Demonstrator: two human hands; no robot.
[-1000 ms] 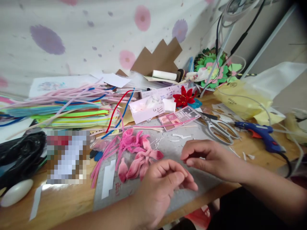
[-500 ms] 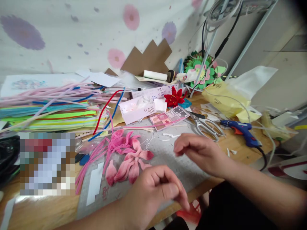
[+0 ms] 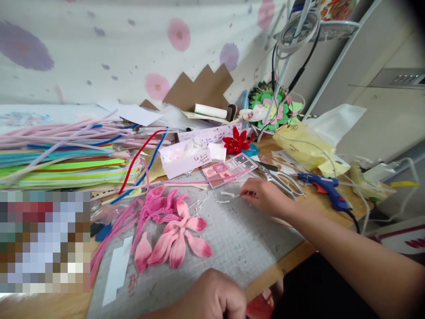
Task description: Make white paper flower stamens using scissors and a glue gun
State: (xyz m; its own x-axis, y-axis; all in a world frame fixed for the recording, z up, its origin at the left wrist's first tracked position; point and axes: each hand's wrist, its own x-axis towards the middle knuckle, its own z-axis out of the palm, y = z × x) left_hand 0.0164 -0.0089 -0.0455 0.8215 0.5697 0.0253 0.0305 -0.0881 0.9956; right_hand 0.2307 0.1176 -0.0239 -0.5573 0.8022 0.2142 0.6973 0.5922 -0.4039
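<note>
My right hand [image 3: 267, 197] is low over the grey cutting mat [image 3: 229, 239], fingers bent together and tips down at a thin white scrap [image 3: 228, 194]. Its fingertips are partly hidden. Along the bottom edge, my left hand [image 3: 215, 294] is curled into a loose fist, with nothing visible in it. Between the hands and the left side of the mat lie pink fuzzy petals [image 3: 177, 250] joined into a flower. One loose petal [image 3: 143, 253] lies beside them. Behind are bright pink bent pipe cleaners [image 3: 159, 206].
Scissors [image 3: 282, 182] and a blue glue gun [image 3: 327, 190] lie to the right. Bundled coloured pipe cleaners [image 3: 66, 166] fill the left. At the back stand a white paper box [image 3: 186, 161], a red flower [image 3: 236, 141] and an eyeshadow-like palette [image 3: 229, 169].
My right hand has lowered to the mat by the white scraps. My left hand has dropped toward the bottom edge, uncovering more petals. The view has shifted slightly.
</note>
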